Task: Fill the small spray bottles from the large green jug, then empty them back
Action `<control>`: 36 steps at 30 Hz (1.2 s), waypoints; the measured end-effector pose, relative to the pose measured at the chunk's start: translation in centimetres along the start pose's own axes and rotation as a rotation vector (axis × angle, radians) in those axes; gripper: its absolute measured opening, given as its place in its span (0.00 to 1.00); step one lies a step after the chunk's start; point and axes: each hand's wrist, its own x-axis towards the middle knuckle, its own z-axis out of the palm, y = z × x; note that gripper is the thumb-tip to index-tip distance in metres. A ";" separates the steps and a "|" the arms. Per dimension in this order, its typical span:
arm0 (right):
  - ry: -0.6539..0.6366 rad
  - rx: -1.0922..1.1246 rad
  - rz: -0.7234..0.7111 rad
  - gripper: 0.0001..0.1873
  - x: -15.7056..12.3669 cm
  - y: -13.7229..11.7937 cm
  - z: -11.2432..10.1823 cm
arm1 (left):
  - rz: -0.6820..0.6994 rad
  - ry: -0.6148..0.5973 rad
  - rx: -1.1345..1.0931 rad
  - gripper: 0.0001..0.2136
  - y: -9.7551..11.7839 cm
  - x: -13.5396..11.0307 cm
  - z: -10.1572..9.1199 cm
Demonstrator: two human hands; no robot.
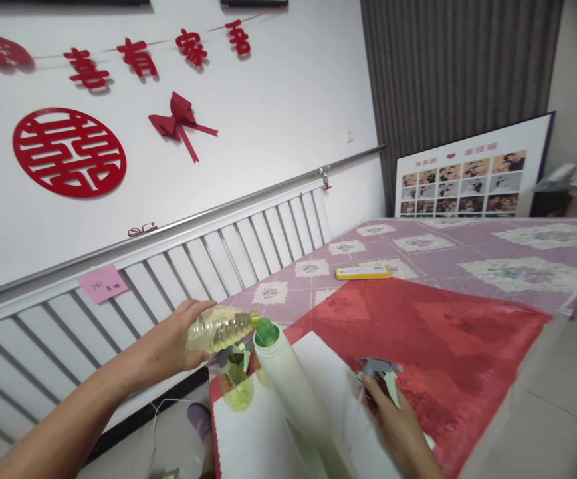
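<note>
My left hand (169, 340) grips a clear ribbed bottle (221, 328) of pale yellow liquid, tipped over sideways. Its mouth lies at the opening of a tall pale green bottle (293, 386). Something translucent green shows in that opening; whether it is a funnel or liquid I cannot tell. In my right hand (398, 426) is a trigger spray head (381, 367), grey on top with a pale green trigger. Below my left hand stands a clear spray bottle (237, 389) with yellow-green liquid, partly hidden behind the tall bottle.
White paper (241, 442) and a red sheet (448, 332) cover part of the table with its purple patterned cloth (403, 243). A yellow flat case (363, 273) lies farther back. A white railing (248, 243) runs along the left, bearing a pink note (102, 284).
</note>
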 end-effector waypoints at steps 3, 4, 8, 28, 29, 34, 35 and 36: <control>0.008 0.001 -0.005 0.21 -0.2 -0.3 0.2 | 0.017 0.002 0.013 0.34 0.2 -0.1 -0.1; 0.006 -0.001 -0.006 0.21 -0.3 -0.3 0.2 | 0.016 -0.002 0.018 0.34 0.2 -0.1 -0.1; 0.002 -0.012 0.003 0.20 -0.2 -0.3 0.2 | -0.006 -0.038 0.029 0.34 0.5 -0.1 -0.3; 0.000 -0.005 0.035 0.24 0.2 0.2 0.1 | 0.054 -0.027 0.095 0.34 -1.1 0.5 0.1; 0.001 -0.003 0.033 0.24 0.1 0.2 0.2 | 0.057 -0.028 0.096 0.34 -1.1 0.5 0.1; 0.015 -0.008 0.024 0.24 0.2 0.3 0.0 | 0.042 -0.034 0.102 0.35 -1.3 0.6 0.1; 0.018 -0.012 0.025 0.24 0.3 0.3 0.0 | 0.042 -0.029 0.103 0.35 -1.3 0.6 0.1; 0.019 -0.016 0.026 0.24 0.4 0.4 -0.1 | 0.045 -0.024 0.104 0.35 -1.3 0.7 0.2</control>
